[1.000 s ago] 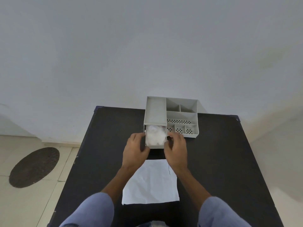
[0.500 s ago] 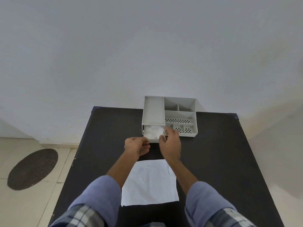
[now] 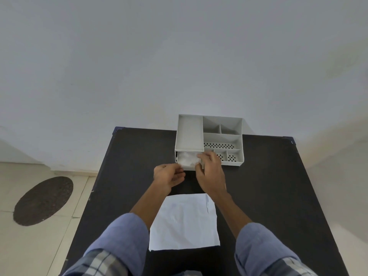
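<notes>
R hand, i.e. right hand (image 3: 211, 172), is gripping the front-right corner of the pale grey plastic drawer (image 3: 189, 167), fingers (image 3: 208, 156) curling over its rim, thumb on the front. Drawer's sitting part-way out of the grey plastic desk organiser (image 3: 190, 132), bottom-left slot, at the far edge of the black table (image 3: 268, 186). Crumpled white wad (image 3: 187, 159) is lying inside the drawer, touching the R fingertips. Left hand (image 3: 168, 176) is hovering just in front of the drawer, fingers curled in; can't tell if it's pinching anything. Flat white paper sheet (image 3: 184, 222) is lying nearer the person, btwn both forearms.
</notes>
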